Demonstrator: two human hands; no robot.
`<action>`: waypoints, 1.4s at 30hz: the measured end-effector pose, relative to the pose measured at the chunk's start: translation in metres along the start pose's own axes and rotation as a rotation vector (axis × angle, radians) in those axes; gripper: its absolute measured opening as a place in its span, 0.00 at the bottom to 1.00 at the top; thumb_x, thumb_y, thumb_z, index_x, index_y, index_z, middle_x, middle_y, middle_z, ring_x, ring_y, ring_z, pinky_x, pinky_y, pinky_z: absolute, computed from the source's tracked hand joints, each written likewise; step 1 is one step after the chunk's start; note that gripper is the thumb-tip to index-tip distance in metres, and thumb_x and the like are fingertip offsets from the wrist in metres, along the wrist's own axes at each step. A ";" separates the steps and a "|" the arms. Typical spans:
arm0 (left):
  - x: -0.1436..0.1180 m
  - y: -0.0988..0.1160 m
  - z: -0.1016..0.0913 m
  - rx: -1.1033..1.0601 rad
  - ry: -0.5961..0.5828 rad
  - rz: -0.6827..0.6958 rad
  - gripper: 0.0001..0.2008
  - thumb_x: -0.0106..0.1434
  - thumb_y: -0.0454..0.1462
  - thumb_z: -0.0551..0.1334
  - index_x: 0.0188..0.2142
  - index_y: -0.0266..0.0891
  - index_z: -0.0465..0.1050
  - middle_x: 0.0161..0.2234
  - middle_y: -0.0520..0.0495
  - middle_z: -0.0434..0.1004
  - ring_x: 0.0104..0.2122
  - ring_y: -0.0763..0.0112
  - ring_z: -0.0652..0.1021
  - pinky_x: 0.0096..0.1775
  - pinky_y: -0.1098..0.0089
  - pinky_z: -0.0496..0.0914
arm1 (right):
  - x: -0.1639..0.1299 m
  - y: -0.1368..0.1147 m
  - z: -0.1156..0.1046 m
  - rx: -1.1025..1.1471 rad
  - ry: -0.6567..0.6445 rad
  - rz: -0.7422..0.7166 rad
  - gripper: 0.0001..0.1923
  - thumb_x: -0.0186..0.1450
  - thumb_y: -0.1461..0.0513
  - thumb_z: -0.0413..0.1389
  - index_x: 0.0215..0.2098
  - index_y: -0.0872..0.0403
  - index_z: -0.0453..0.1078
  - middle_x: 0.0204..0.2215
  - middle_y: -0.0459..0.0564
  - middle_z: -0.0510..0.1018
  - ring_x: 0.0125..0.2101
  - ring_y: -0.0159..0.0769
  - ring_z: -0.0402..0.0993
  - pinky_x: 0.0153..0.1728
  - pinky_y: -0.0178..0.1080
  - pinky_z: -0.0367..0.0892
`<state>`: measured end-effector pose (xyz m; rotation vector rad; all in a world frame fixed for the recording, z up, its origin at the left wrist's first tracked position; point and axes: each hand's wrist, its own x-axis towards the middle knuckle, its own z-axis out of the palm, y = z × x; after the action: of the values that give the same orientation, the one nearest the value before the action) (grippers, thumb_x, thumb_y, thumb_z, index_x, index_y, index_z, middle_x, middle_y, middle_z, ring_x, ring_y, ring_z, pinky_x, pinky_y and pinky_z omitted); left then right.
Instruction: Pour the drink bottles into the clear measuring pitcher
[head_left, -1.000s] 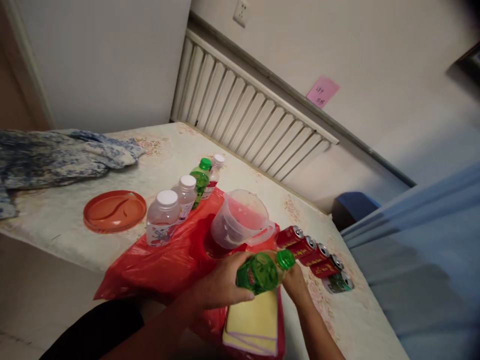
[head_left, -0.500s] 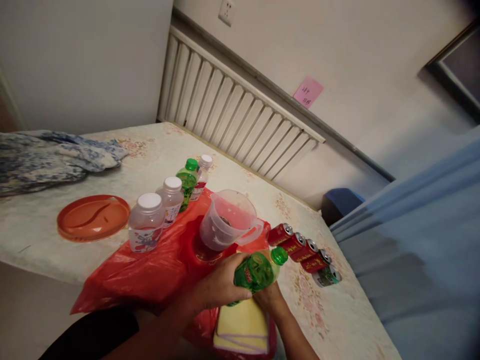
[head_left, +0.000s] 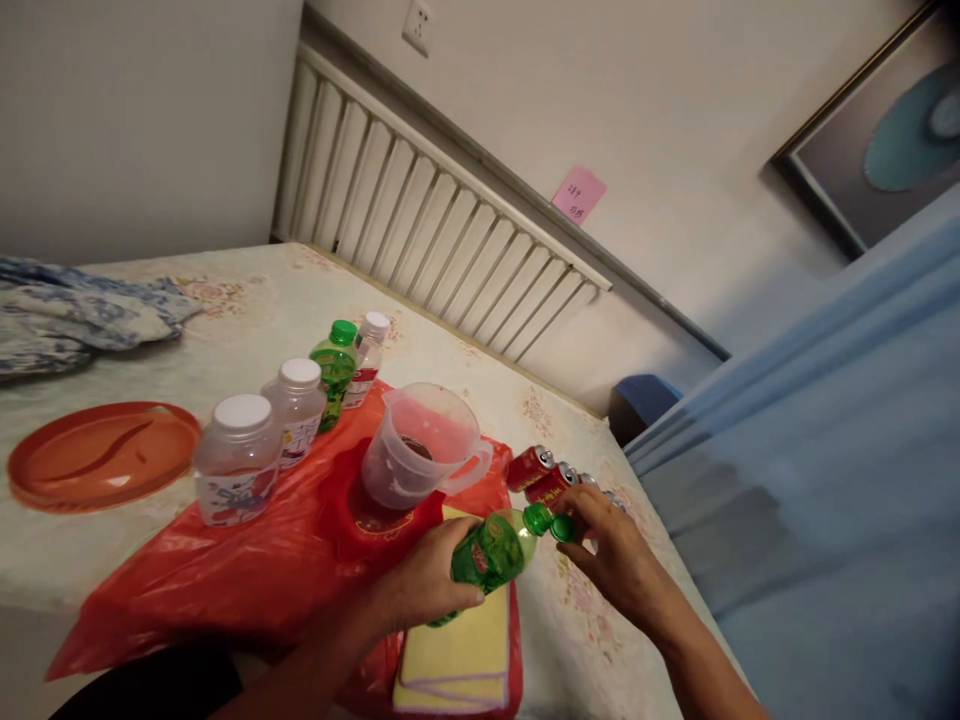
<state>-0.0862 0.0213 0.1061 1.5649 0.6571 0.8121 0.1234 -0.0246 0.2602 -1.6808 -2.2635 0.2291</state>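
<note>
- Head view: my left hand (head_left: 427, 580) was wrapped around the body of the green bottle (head_left: 491, 548), fingers curled shut on its lower half, thumb over the top, the bottle tilted with its neck pointing away from my palm toward my other hand.
- My right hand (head_left: 611, 555) sat just past the neck, fingertips (head_left: 577, 515) pinched on the green cap (head_left: 562, 527); the cap looked just clear of the bottle's mouth, though I could not tell for sure whether it had fully parted.
- Under my left knuckles lay the yellow cloths (head_left: 461, 655), stacked on the red plastic bag (head_left: 247, 560), which spread out to the left of my wrist.
- Beyond my left fingers stood the clear measuring jug (head_left: 420, 450), near but not touching the bottle.
- Behind my right fingers lay the red cans (head_left: 540, 475) in a row, partly hidden by that hand.
- Farther to the left of my left hand stood two white-capped jars (head_left: 236, 455), then a second green bottle (head_left: 332, 360) and a small white-capped bottle (head_left: 367, 345), with the orange lid (head_left: 97, 465) well apart beyond them.
- Against half a second before: my right hand had come up from beneath the bottle to its far side, and the cap, then seated on the neck, was now in my right fingertips. My left grip was unchanged.
</note>
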 end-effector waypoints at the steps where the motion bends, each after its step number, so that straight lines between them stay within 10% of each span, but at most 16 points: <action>1: 0.002 -0.001 0.001 0.012 0.003 0.006 0.35 0.45 0.31 0.66 0.55 0.42 0.66 0.50 0.47 0.74 0.48 0.59 0.74 0.50 0.64 0.68 | 0.001 -0.004 -0.004 -0.009 -0.020 -0.013 0.14 0.59 0.72 0.55 0.40 0.51 0.68 0.37 0.47 0.72 0.33 0.33 0.69 0.35 0.36 0.64; 22: 0.006 -0.002 0.003 0.001 -0.013 0.043 0.36 0.45 0.31 0.64 0.57 0.43 0.66 0.50 0.48 0.75 0.46 0.61 0.75 0.47 0.65 0.70 | 0.025 -0.017 -0.019 0.237 -0.130 -0.118 0.16 0.64 0.49 0.59 0.43 0.51 0.76 0.37 0.51 0.80 0.36 0.37 0.75 0.39 0.38 0.69; 42: 0.005 -0.003 0.003 0.028 -0.005 0.072 0.34 0.45 0.30 0.64 0.54 0.43 0.68 0.51 0.47 0.75 0.48 0.60 0.74 0.50 0.64 0.69 | 0.023 -0.024 -0.018 0.072 -0.135 -0.295 0.13 0.70 0.54 0.52 0.45 0.50 0.75 0.39 0.53 0.79 0.40 0.38 0.75 0.42 0.41 0.70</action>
<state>-0.0801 0.0240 0.1040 1.6226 0.6136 0.8549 0.1019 -0.0102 0.2875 -1.3104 -2.5320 0.3590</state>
